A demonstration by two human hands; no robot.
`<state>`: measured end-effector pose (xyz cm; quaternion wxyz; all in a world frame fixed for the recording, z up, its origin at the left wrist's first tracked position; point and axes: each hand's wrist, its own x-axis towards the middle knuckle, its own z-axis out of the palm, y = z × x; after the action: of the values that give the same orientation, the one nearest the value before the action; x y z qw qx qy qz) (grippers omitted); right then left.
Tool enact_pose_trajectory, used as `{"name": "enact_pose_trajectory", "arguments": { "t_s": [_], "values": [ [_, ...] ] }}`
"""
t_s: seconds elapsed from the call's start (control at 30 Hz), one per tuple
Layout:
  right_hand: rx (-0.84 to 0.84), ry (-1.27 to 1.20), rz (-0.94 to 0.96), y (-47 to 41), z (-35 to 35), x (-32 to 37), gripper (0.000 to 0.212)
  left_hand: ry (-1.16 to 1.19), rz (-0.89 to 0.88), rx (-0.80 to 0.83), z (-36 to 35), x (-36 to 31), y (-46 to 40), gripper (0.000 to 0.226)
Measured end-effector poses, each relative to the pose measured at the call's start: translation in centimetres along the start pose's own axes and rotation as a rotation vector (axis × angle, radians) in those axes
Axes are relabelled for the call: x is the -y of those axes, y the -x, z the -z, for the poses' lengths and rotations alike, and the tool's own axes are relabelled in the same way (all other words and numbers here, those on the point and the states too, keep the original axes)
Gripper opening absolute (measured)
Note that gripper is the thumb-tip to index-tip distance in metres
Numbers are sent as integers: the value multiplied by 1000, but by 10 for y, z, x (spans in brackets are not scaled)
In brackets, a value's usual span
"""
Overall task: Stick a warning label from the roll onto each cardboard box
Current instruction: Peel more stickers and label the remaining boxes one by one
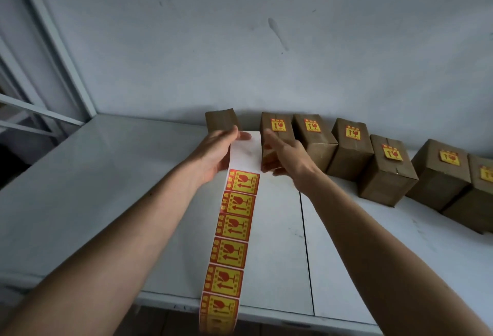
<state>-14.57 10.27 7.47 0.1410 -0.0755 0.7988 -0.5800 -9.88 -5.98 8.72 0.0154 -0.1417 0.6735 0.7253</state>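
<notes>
At centre frame, above a pale desk (88, 175), a person's two hands work a strip of warning labels (234, 229) that trails down toward the bottom edge. The left hand (216, 154) pinches the bare white backing (245, 151) at the strip's upper end, apparently to keep it taut. The right hand (290, 159), fingers curled, appears to hold a peeled label (268, 159), red and yellow showing blurred beneath it, so the grip itself cannot be made out for certain. That hand hovers in front of a labelled box (277, 129), partly masking it.

One plain box (221, 119) stands just above the left hand against the wall (240, 42), its top unmarked; it looks like the next target, and the label is likely meant for it. To the right, a row of labelled boxes (386, 165) runs along the wall toward the right edge, each bearing a sticker on top. The roll itself is out of view below the frame. The hanging strip and the left hand lie between the peeled label and the bare box, so the crossing may be awkward. A metal frame (53, 42) fills the upper left.
</notes>
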Motion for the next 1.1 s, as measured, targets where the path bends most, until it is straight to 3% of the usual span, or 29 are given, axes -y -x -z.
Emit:
{"name": "enact_pose_trajectory", "arguments": {
  "t_s": [0.07,0.13,0.17,0.27,0.3,0.33,0.43,0.5,0.57,0.63,0.7,0.97,1.1],
  "values": [
    [80,-27,-4,3,-4,2,37,17,-13,9,-2,2,1,36],
    [49,-124,-13,3,-4,4,30,58,-71,46,-2,5,3,28],
    [31,-207,-26,3,-2,6,23,83,-93,72,0,7,4,35],
    [-46,-414,-56,4,4,8,12,50,-33,150,5,16,10,96],
    [-90,-451,-73,5,6,8,13,-17,3,177,5,20,13,103],
    [-134,-471,-86,5,8,6,15,-87,37,200,5,23,17,99],
    [-283,-377,-77,5,9,1,32,-224,70,197,2,26,22,53],
    [-440,-118,47,7,11,-3,43,-239,50,166,1,23,21,32],
    [-488,187,265,11,15,-3,40,-265,25,158,1,19,20,22],
    [-361,448,400,15,17,1,35,-295,9,164,0,15,21,19],
    [-246,599,414,18,15,6,35,-327,-3,171,0,10,23,17],
    [-212,639,533,17,2,14,36,-386,9,168,13,1,31,15],
    [-145,717,581,18,-8,19,26,-395,4,177,19,-2,33,15]
  ]
}}
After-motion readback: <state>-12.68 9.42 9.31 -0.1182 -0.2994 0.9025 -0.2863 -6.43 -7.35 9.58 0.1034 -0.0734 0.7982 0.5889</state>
